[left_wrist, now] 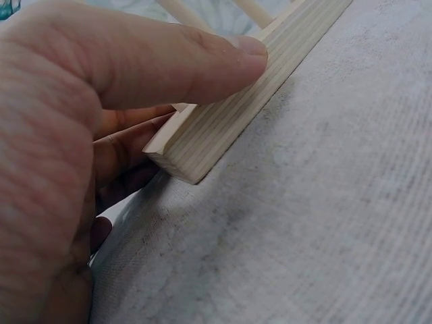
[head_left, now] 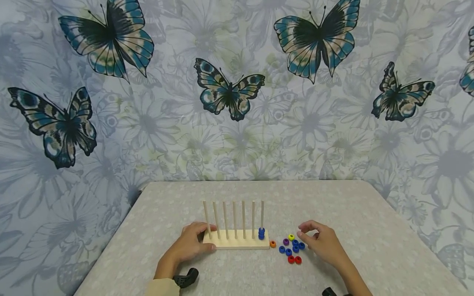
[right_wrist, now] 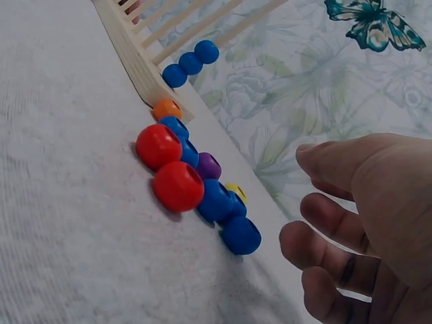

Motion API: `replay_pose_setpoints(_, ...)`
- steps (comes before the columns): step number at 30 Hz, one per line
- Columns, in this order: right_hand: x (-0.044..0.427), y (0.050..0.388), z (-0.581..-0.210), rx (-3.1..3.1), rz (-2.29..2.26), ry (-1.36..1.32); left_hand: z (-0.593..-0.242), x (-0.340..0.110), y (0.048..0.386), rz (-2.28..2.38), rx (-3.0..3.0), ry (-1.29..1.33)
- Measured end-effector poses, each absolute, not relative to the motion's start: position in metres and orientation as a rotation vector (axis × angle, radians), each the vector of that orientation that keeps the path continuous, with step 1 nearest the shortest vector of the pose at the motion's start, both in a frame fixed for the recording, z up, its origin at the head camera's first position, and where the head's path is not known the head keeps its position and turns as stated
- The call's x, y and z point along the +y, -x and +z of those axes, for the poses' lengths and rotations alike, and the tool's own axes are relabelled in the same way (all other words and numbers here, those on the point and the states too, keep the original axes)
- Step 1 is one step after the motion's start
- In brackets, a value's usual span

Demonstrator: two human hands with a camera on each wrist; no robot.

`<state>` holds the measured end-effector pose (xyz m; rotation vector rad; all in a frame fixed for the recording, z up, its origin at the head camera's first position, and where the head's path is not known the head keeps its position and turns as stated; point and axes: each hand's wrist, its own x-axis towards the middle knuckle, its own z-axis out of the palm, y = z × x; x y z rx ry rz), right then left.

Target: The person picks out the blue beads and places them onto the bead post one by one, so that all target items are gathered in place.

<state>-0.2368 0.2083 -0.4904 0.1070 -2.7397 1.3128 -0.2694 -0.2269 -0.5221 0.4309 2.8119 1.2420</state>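
Note:
A pale wooden base (head_left: 237, 243) carries a row of upright pegs. Three blue beads (right_wrist: 191, 63) are stacked on the rightmost peg. My left hand (head_left: 192, 240) grips the base's left end, the thumb along its front edge (left_wrist: 223, 108) and the fingers behind. To the right lie loose beads: an orange bead (head_left: 273, 244) beside the base, a purple bead (head_left: 286, 241), a yellow bead (head_left: 291, 237), several blue beads (head_left: 289, 252) and two red beads (right_wrist: 178, 185). Just right of them hovers my right hand (head_left: 324, 242), fingers loosely bent and apart, nothing between them.
A light patterned cloth covers the table (head_left: 177, 197), whose far edge meets a wall (head_left: 237, 156) printed with flowers and butterflies. A black strap device (head_left: 187, 278) sits at the left wrist, below a beige sleeve (head_left: 163, 287).

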Motion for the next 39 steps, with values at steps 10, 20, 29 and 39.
replay_pose_setpoints(10, 0.21, 0.237, -0.501, -2.77, 1.297, -0.132, -0.521, -0.225, 0.268, 1.255, 2.812, -0.432)
replay_pose_setpoints(20, 0.212, 0.238, -0.505, -2.804, 1.232, -0.125, -0.518, -0.225, 0.268, 1.251, 2.811, -0.406)
replay_pose_setpoints(29, 0.215, 0.236, -0.506, -2.858, 1.265, -0.142, -0.517, -0.223, 0.266, 1.251, 2.808, -0.412)
replay_pose_setpoints(39, 0.22, 0.235, -0.506, -2.882, 1.315, -0.286, -0.518, -0.223, 0.266, 1.258, 2.804, -0.394)
